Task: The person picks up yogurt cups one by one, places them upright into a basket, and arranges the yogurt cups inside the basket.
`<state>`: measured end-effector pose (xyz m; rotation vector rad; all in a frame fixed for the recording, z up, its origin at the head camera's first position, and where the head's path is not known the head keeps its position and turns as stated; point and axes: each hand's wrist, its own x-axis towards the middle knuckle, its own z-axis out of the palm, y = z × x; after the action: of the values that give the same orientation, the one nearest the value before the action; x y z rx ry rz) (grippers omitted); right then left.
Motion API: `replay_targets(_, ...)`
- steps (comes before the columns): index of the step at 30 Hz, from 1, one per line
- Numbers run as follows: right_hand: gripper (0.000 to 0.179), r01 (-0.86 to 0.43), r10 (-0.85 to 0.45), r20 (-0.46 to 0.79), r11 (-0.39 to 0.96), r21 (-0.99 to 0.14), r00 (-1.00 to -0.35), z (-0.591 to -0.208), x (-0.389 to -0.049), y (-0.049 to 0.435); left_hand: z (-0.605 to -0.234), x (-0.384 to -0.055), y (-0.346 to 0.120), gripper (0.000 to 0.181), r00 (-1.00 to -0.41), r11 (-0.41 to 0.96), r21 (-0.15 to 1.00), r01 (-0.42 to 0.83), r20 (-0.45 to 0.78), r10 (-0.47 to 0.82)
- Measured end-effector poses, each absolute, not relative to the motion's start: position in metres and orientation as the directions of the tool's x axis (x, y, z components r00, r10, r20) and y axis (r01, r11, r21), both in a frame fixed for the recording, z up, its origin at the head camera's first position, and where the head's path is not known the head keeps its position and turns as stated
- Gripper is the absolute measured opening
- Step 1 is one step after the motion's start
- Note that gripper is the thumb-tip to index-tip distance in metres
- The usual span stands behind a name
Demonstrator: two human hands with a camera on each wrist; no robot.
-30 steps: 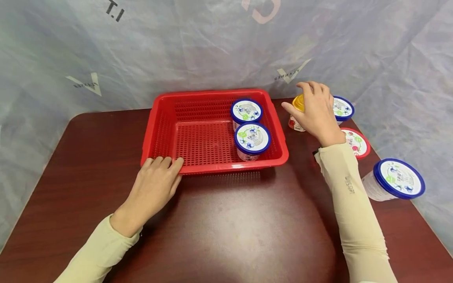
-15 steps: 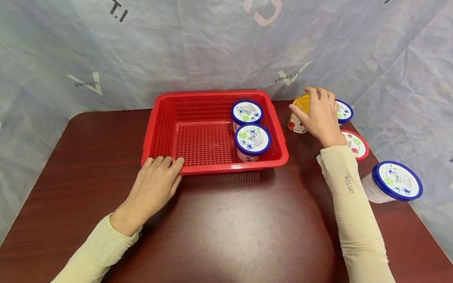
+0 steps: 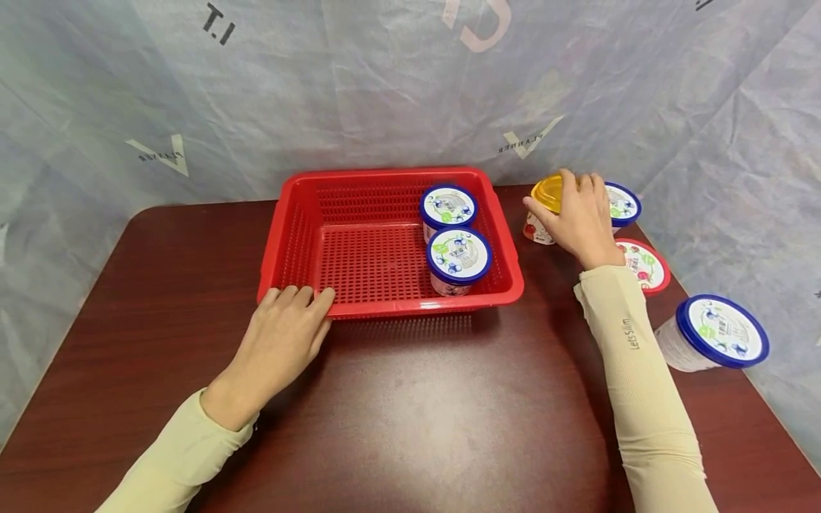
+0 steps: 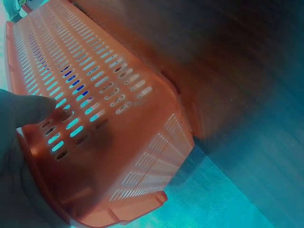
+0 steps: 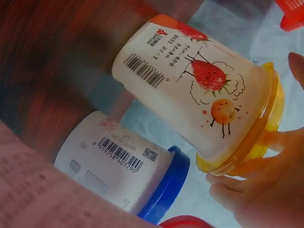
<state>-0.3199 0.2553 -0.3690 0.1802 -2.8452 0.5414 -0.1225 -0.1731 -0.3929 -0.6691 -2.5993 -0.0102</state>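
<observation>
My left hand (image 3: 286,331) grips the near left corner of a red plastic basket (image 3: 410,308), fingers over the rim and thumb against the outer wall (image 4: 71,95). Two blue-lidded yogurt tubs (image 3: 458,256) stand inside at its right end. My right hand (image 3: 582,221) reaches over a strawberry-printed yogurt cup (image 3: 537,229) with a translucent yellow lid (image 3: 546,194). In the right wrist view fingers lie at the yellow lid's edge, with the thumb (image 5: 297,67) a little apart from it. The cup (image 5: 190,85) stands upright on the table.
Another blue-lidded tub (image 3: 623,204) stands right behind my right hand. A red-lidded tub (image 3: 644,265) and a further blue-lidded tub (image 3: 721,331) line the right edge of the brown table (image 3: 410,427). A grey sheet (image 3: 385,92) hangs behind.
My right hand has come down and slightly rightward, bringing its fingers closer about the yellow lid. My left hand keeps its hold on the basket; the tubs stay put.
</observation>
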Motion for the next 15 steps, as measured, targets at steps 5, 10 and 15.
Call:
replay_targets(5, 0.081, -0.165, -0.071, 0.255, 0.915, -0.368, -0.964, -0.3693, -0.3203, 0.2563, -0.3918, -0.1229, -0.1734, 0.031, -0.778, 0.882, -0.108, 0.459, 0.430, 0.458)
replay_targets(10, 0.081, -0.172, -0.078, 0.256, 0.913, -0.369, -0.963, -0.3686, -0.3196, 0.2555, -0.3922, -0.1230, -0.1731, 0.031, -0.776, 0.882, -0.105, 0.460, 0.435, 0.457)
replay_targets(15, 0.082, -0.171, -0.084, 0.232, 0.905, -0.390, -0.969, -0.3675, -0.3185, 0.2541, -0.3929, -0.1220, -0.1730, 0.031, -0.778, 0.882, -0.100, 0.460, 0.434, 0.455)
